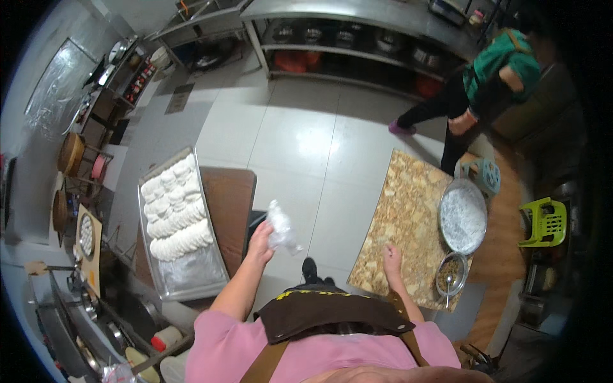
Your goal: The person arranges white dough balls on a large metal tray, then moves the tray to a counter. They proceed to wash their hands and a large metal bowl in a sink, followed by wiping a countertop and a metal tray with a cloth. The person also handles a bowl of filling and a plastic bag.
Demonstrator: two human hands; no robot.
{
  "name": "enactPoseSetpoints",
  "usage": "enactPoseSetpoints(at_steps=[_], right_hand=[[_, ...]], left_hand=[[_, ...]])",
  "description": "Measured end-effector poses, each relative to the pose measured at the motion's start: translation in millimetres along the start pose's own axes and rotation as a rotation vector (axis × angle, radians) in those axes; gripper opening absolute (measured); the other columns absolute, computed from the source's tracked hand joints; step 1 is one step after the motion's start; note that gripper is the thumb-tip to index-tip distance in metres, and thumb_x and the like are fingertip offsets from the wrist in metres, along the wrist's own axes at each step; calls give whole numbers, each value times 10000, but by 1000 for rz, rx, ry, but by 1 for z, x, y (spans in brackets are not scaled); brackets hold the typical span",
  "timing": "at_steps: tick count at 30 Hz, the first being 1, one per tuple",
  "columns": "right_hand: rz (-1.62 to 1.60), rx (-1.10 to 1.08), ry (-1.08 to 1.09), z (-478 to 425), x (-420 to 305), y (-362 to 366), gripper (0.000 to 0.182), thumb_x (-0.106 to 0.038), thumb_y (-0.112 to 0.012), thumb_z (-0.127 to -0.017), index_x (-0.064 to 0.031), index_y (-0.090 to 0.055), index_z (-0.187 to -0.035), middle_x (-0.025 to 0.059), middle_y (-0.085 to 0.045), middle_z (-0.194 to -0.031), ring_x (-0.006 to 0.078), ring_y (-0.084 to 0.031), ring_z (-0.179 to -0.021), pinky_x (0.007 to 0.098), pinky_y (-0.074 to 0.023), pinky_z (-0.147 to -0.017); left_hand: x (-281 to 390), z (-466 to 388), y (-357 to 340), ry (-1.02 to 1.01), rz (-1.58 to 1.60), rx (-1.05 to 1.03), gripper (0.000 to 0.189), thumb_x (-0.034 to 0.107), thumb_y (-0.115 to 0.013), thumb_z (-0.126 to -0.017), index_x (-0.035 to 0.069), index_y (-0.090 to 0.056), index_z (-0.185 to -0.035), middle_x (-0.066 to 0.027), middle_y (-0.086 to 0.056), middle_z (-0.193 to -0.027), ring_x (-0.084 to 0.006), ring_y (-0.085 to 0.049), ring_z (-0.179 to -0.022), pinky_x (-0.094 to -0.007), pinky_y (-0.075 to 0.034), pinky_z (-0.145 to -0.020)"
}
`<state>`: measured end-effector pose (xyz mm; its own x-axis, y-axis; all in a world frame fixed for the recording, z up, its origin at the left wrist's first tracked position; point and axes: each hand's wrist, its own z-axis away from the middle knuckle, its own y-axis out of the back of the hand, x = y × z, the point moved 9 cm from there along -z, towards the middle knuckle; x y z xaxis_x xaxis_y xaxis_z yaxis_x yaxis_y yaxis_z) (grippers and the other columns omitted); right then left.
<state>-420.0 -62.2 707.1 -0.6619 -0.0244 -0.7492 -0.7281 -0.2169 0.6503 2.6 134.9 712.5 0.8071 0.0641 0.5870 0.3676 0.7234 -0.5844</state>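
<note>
My left hand [261,243] grips a crumpled clear plastic bag [283,229] in front of me, over the floor between two tables. Left of it lies a metal tray [191,282] with overlapping rows of white dough pieces [177,206], on a brown table [229,210]. My right hand [391,261] is curled above the stone-patterned tabletop [407,201]; whether it holds anything small cannot be told. To its right, a wide metal bowl [462,216] dusted with white powder stands beside a smaller bowl of brown filling [451,274], in which a spoon [448,289] rests.
A person in a green top [503,62] stands at the upper right, past the stone-patterned table. Behind runs a steel shelf unit [354,48] with bowls. A lime-green plastic stool [546,222] is at the right. Racks and a board with a round tray [88,249] line the left.
</note>
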Motion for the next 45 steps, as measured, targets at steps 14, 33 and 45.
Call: enactPoseSetpoints(at_steps=[14,33,45], right_hand=[[232,-309,228,-160,-121,-90,333,-314,-604,-769,-44,-651,-958,169,-642,-920,303,-611,-892,358,-476,-792],[112,-523,712,-583,-578,-350,267,-244,-575,-833,-43,-628,-1001,145,-626,-1004,289,-557,-1000,366,-435,-878],[-161,-99,374,-824,-622,-398,207,-192,-637,-807,-17,-665,-915,14,-636,-784,96,-564,-702,239,-462,-643]], left_hand=[[187,-77,7,-348,257,117,304,115,-479,-896,64,-482,-1195,-100,-556,-1142,-248,-553,-1043,-415,-469,-890],[391,-362,1,-582,543,338,277,93,-460,-886,70,-486,-1161,-93,-566,-1084,-249,-569,-984,-418,-488,-816],[662,-627,-85,-501,432,172,304,68,-449,-879,38,-467,-1181,-108,-541,-1131,-242,-549,-1031,-395,-468,-875]])
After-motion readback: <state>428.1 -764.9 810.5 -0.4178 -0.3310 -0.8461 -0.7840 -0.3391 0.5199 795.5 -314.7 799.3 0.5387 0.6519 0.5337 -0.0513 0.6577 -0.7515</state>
